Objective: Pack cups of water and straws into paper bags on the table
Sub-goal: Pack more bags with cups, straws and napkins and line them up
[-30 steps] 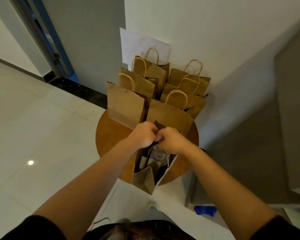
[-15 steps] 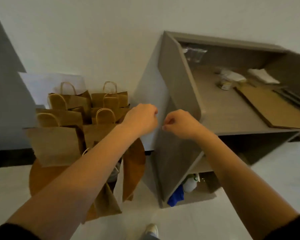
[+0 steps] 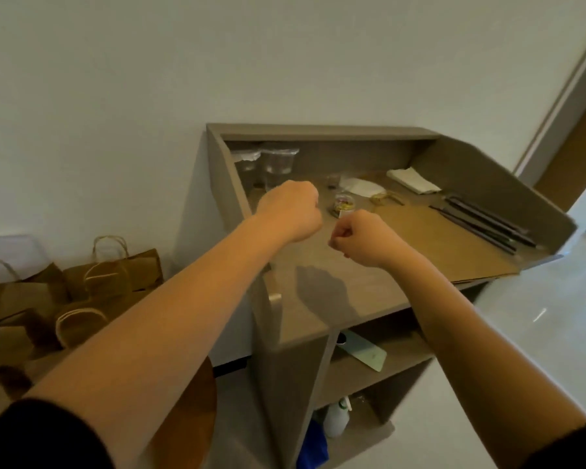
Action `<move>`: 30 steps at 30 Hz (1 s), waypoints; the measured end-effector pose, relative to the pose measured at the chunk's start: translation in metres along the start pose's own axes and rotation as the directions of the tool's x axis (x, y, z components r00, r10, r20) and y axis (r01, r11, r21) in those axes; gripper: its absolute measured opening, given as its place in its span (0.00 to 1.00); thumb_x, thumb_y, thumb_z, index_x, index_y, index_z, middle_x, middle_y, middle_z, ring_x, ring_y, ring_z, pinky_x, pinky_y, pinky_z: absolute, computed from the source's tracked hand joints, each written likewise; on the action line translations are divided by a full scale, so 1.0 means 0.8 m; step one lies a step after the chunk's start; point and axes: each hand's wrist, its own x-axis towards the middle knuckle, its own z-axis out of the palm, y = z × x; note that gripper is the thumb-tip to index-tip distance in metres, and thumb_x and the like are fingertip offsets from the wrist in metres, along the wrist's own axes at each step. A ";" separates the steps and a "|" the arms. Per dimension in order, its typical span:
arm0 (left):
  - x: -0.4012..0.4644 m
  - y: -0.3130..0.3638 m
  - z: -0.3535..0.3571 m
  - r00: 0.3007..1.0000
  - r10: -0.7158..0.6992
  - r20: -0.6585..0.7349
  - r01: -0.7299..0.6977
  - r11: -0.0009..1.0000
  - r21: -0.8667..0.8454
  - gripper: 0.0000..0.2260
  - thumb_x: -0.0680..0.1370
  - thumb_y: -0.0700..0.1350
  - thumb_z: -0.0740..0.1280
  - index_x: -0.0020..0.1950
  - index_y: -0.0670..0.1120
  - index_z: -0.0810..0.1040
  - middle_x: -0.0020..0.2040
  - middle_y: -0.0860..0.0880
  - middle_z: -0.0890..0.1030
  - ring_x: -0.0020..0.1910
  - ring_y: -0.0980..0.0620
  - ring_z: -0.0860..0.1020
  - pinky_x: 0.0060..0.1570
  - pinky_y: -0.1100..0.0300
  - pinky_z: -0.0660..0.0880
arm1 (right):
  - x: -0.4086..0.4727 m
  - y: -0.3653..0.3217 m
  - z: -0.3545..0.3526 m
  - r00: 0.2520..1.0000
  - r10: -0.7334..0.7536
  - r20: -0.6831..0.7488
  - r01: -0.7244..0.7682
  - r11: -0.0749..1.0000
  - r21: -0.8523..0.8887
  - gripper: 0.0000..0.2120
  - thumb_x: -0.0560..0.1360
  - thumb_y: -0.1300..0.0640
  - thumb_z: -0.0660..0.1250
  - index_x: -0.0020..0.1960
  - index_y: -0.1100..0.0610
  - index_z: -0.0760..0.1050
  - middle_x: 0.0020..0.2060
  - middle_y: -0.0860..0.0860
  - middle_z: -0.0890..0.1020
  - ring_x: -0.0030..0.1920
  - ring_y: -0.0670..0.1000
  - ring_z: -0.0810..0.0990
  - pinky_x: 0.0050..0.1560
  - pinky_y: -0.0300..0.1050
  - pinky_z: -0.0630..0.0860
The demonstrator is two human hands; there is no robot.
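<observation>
Left hand (image 3: 290,211) and right hand (image 3: 362,236): both curled into loose fists, holding nothing, raised over the grey counter (image 3: 335,282). Clear plastic cups (image 3: 279,164): back left corner of counter, upright; likely thin-walled, crushable, slippery if wet; take round the mid-wall, gently. Dark straws (image 3: 487,221): right side, lying flat; light, pinch mid-length. Paper bags (image 3: 115,272): left, on round table (image 3: 190,418).

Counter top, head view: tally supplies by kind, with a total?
Clear cups: 2, at the back left corner
Dark straws: a bundle at the right; single count unclear, taken as 1
White napkin piles: 2
Flat brown paper bags: 1 stack
Small clear tub of coloured bits: 1
Total: 7
</observation>
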 end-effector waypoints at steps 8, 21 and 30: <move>0.170 0.034 0.071 0.993 -0.041 0.114 0.035 0.998 0.049 0.11 0.75 0.45 0.65 0.55 0.44 0.79 0.52 0.45 0.80 0.49 0.45 0.78 0.49 0.52 0.77 | 0.144 0.123 -0.020 0.975 0.144 -0.167 -0.132 0.988 0.082 0.09 0.75 0.58 0.64 0.45 0.61 0.80 0.40 0.58 0.82 0.43 0.57 0.80 0.47 0.54 0.78; 0.262 0.006 0.192 0.954 -0.222 0.203 0.257 0.951 -0.169 0.30 0.65 0.59 0.75 0.58 0.41 0.74 0.57 0.41 0.78 0.55 0.42 0.76 0.51 0.51 0.74 | 0.280 0.176 0.012 0.992 0.115 -0.055 -0.113 0.993 0.030 0.13 0.74 0.54 0.65 0.49 0.63 0.81 0.50 0.61 0.79 0.49 0.57 0.78 0.43 0.45 0.71; 0.272 -0.003 0.214 0.971 -0.187 0.146 0.216 0.951 -0.223 0.17 0.69 0.51 0.73 0.52 0.44 0.76 0.52 0.42 0.79 0.48 0.42 0.77 0.42 0.55 0.71 | 0.292 0.180 0.023 0.995 0.068 -0.072 -0.062 0.995 0.081 0.09 0.73 0.60 0.64 0.48 0.59 0.83 0.48 0.60 0.81 0.51 0.59 0.78 0.51 0.49 0.75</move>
